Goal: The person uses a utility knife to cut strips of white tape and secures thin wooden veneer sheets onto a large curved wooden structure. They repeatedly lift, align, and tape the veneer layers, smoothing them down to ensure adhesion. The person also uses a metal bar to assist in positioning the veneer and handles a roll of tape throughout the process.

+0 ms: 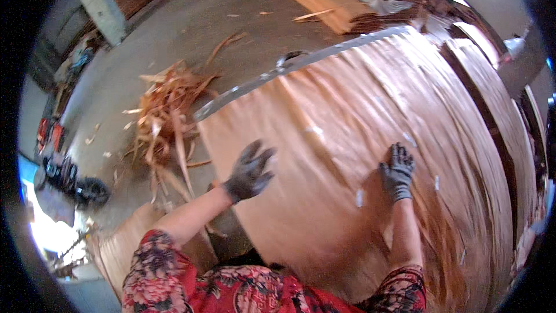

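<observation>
Room abv veneer sheet (324, 162); strip pile (165, 104) blocks far L.

**No readable lettering**

From my end of the feed I can read no text, label, number or sign; the pale strips (359, 198) on the brown wood sheet (284, 214) are too small to tell.

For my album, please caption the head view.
Gloved left hand and right hand over a wide brown sheet, beside heaped strips.

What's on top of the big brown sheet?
Small pale patches and, apparently resting, the gloved right hand. The gloved left hand is over the brown sheet, contact unclear. The surface directly beneath both hands is hidden.
</observation>
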The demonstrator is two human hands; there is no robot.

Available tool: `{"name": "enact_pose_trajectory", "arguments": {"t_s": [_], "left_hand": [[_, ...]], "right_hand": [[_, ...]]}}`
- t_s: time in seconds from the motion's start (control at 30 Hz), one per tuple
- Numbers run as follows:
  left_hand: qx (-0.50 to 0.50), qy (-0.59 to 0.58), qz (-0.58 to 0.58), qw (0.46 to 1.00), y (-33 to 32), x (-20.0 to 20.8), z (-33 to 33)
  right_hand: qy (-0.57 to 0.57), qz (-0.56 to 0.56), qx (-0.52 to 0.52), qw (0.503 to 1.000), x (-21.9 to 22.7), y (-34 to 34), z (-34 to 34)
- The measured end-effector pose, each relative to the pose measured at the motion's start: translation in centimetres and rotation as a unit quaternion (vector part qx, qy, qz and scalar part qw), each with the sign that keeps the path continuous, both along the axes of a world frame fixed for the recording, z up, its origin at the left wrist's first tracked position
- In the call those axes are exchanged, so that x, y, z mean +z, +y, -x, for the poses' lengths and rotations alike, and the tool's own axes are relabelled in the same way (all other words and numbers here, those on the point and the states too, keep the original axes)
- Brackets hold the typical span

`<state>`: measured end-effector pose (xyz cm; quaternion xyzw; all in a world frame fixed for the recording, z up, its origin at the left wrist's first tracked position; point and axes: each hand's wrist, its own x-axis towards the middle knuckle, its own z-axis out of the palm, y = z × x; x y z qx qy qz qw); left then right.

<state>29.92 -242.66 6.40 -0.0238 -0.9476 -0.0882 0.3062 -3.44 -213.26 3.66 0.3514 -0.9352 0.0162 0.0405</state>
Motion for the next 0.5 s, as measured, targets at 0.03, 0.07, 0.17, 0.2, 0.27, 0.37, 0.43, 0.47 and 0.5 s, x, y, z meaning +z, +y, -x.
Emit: {"name": "enact_pose_trajectory", "arguments": {"t_s": [0.03,0.07,0.17,0.2,0.27,0.37,0.43,0.47,0.5], "left_hand": [[0.083,-0.053,-0.033,0.995,-0.4,-2.3,-7.7],[0.18,-0.107,-0.059,0.976,0.5,-3.6,-15.3],[0.297,-0.364,-0.076,0.879,2.3,-2.5,-34.5],[0.335,-0.512,-0.085,0.786,3.5,-3.9,-43.4],[0.475,-0.565,-0.238,0.631,7.2,-5.4,-53.7],[0.486,-0.66,-0.359,0.447,10.3,-8.8,-63.1],[0.43,-0.69,-0.41,0.412,9.3,-10.5,-64.1],[0.413,-0.676,-0.446,0.417,8.5,-11.9,-63.3],[0.4,-0.666,-0.47,0.42,6.9,-11.5,-63.1]], "right_hand": [[-0.01,0.002,0.01,1.0,-0.5,-0.1,0.4],[-0.003,-0.004,0.014,1.0,-0.2,-0.7,-0.4],[-0.018,-0.046,-0.025,0.998,0.0,0.0,0.6],[-0.052,-0.078,-0.031,0.995,0.6,-1.5,-0.7],[-0.047,-0.163,-0.059,0.984,3.4,-2.8,-1.9],[-0.016,-0.293,-0.084,0.952,4.9,-5.5,-3.0],[-0.023,-0.205,-0.098,0.974,4.2,-9.4,-6.1],[-0.022,-0.162,-0.1,0.982,4.2,-11.9,-7.5],[0.0,-0.118,-0.072,0.99,2.8,-14.2,-8.2]]}}
